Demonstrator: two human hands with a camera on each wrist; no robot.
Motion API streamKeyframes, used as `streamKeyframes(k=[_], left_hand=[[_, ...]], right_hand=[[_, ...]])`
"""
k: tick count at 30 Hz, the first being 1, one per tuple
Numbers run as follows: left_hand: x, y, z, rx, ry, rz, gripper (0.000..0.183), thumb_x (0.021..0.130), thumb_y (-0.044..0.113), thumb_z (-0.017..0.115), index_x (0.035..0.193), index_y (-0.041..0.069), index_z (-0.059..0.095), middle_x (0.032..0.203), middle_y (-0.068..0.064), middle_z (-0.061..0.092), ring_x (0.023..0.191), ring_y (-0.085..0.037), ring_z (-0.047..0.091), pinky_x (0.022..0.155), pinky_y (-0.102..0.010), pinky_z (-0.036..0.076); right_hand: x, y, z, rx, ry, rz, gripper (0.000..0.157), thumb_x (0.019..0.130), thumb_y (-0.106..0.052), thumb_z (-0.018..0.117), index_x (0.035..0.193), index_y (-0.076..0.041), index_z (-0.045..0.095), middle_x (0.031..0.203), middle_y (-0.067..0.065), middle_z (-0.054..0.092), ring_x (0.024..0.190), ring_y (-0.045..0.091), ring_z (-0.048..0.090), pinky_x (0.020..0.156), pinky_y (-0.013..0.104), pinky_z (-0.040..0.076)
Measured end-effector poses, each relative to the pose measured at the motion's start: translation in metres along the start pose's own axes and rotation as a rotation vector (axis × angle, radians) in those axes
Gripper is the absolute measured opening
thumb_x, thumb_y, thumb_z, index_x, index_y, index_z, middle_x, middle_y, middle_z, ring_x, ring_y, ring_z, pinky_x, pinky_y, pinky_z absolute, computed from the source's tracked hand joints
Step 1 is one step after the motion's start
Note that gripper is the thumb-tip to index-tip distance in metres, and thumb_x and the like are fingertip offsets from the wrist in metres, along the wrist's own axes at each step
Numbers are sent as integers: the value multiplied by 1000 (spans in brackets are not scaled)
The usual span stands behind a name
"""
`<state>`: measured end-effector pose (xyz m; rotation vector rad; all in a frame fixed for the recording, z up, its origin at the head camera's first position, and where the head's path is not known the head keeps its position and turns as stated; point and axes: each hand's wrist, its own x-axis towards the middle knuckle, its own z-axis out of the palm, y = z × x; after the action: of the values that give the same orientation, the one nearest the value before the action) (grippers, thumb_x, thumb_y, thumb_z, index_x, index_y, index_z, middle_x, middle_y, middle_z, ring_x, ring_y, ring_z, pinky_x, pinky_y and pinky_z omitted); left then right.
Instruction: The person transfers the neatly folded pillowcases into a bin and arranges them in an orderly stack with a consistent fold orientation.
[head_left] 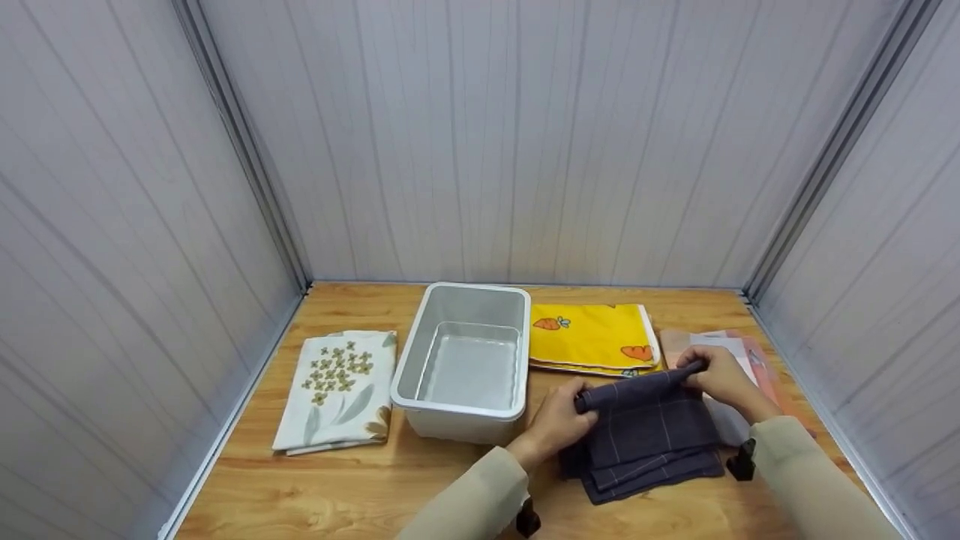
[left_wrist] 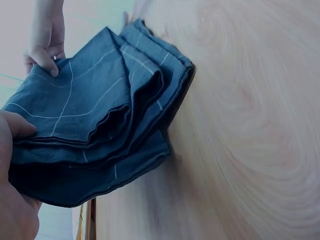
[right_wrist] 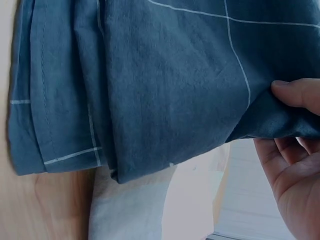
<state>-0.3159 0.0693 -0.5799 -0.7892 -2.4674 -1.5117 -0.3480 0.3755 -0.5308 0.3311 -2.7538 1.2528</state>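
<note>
A dark navy cloth (head_left: pixel 652 427) with thin pale check lines, folded in several layers, is held up between both hands. My left hand (head_left: pixel 561 420) pinches its far left corner, thumb on top. The far right corner is gripped by my right hand (head_left: pixel 724 379), its thumb (right_wrist: pixel 299 95) over the fabric and its fingers below. In the left wrist view the folded layers (left_wrist: pixel 145 85) fan out, their near edges close over the wooden table (left_wrist: pixel 240 125). Just left of the left hand stands a grey-white rectangular bin (head_left: pixel 465 414) with bare inner walls.
Behind the navy cloth lies a folded yellow cloth (head_left: pixel 589 334) with carrot prints. Pink and white folded cloth (head_left: pixel 761 367) lies under and beyond the right hand. A white flower-print cloth (head_left: pixel 337 397) is left of the bin. Pale panel walls (head_left: pixel 510 150) enclose the table's back and sides.
</note>
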Motion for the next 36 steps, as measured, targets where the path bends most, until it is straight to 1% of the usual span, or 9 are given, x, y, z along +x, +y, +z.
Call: streamKeyframes(k=[1,5,9,12,19,25,28,32,36], left_hand=[[0,2,0,-3,-5,4,28,71,5,70,94,19,59,78,10,57,67,-5,53,58,-17,44],[-1,12,-2,-9,-16,19,26,72,6,70,94,17,59,80,10,58,69,-4,55,59,-16,45],[0,21,-5,-22,-11,2,25,73,8,71,92,17,59,81,9,59,68,-4,56,57,-16,46],[1,27,-6,-42,-10,-11,24,73,8,70,92,18,59,81,9,59,67,-4,56,57,-17,46],[3,40,-9,-65,2,-9,27,73,6,69,94,20,61,84,9,59,71,-4,56,60,-17,46],[7,49,-18,-33,5,34,24,74,7,70,94,17,61,82,8,59,70,-5,55,59,-16,46],[10,51,-23,-15,12,59,24,75,8,70,95,16,62,84,8,60,72,-5,55,62,-15,46],[12,53,-29,31,40,70,22,75,12,71,94,18,62,84,10,60,73,-5,54,65,-16,44],[13,55,-38,74,58,74,20,74,14,72,91,19,62,80,11,59,72,-5,54,64,-17,44]], right_hand=[[2,5,0,1,8,-5,25,64,12,61,82,-6,61,72,7,56,57,20,47,48,29,41],[4,3,-2,17,22,-16,25,64,12,63,83,-4,62,74,9,58,58,16,48,51,26,41],[6,2,-5,18,34,-25,22,67,10,67,84,-3,63,78,10,59,62,17,50,53,27,44],[6,0,-8,18,32,-26,21,69,9,66,86,-2,62,80,11,59,63,18,52,52,28,45],[9,-5,-12,3,50,-17,21,69,9,64,86,-2,63,79,12,60,63,19,53,53,28,46],[11,-9,-15,-12,64,-18,22,69,8,65,88,-2,64,81,11,62,66,18,53,55,27,44],[11,-11,-16,-3,58,-17,22,70,6,67,90,-2,64,83,11,62,68,18,55,58,26,45],[12,-11,-16,22,65,-9,22,71,1,72,91,-4,65,83,10,63,69,18,57,59,26,46],[14,-11,-16,53,70,-11,22,70,-3,75,89,-4,65,80,9,64,66,17,58,57,27,47]])
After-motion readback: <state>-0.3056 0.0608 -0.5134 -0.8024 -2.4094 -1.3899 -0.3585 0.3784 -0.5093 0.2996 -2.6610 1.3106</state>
